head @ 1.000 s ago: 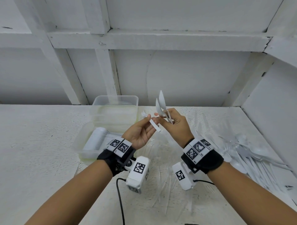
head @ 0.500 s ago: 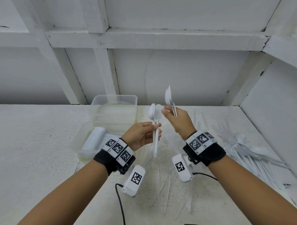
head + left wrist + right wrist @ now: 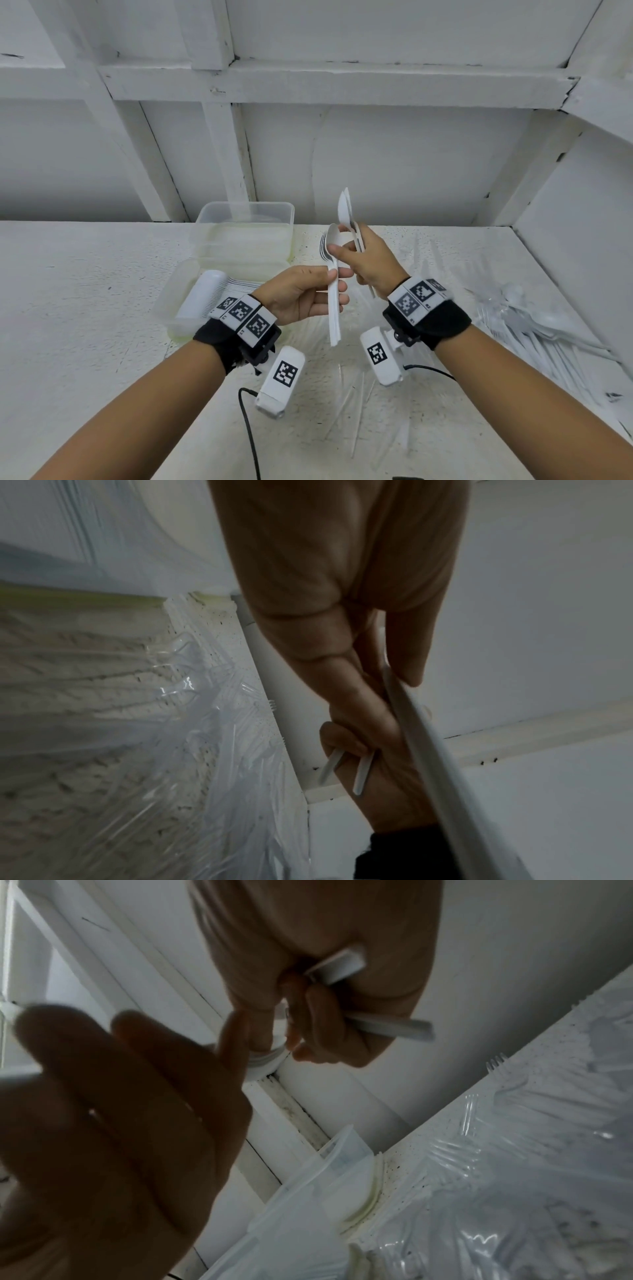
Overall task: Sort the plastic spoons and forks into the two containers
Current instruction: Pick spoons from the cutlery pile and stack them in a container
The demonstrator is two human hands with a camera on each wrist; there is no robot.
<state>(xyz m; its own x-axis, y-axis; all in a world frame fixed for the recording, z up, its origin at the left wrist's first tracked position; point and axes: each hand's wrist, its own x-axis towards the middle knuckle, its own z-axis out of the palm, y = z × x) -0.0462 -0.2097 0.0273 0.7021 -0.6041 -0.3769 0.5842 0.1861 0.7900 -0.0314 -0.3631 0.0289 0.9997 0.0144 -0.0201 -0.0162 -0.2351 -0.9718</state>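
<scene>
My left hand (image 3: 337, 287) grips a bundle of white plastic cutlery (image 3: 334, 318) upright by the handles; fork tines show behind a spoon bowl at its top. My right hand (image 3: 346, 248) holds two white spoons (image 3: 343, 209) upright, and its thumb touches the head of the left bundle. In the left wrist view the bundle's handle (image 3: 421, 739) runs past my left hand (image 3: 394, 674). In the right wrist view two spoon handles (image 3: 394, 1027) stick out of my curled right hand (image 3: 308, 1010). Two clear containers stand at left: the near one (image 3: 171, 308) holds a nested white stack, the far one (image 3: 246, 219) looks empty.
A pile of loose white cutlery (image 3: 534, 318) lies along the right wall. Clear plastic wrap (image 3: 359, 377) covers the table under my hands. A black cable (image 3: 248, 428) trails from the left wrist camera. White walls close in at the back and right.
My left hand turned its cutlery from tilted to upright. The hands drew together, and my right thumb now touches the top of the left bundle.
</scene>
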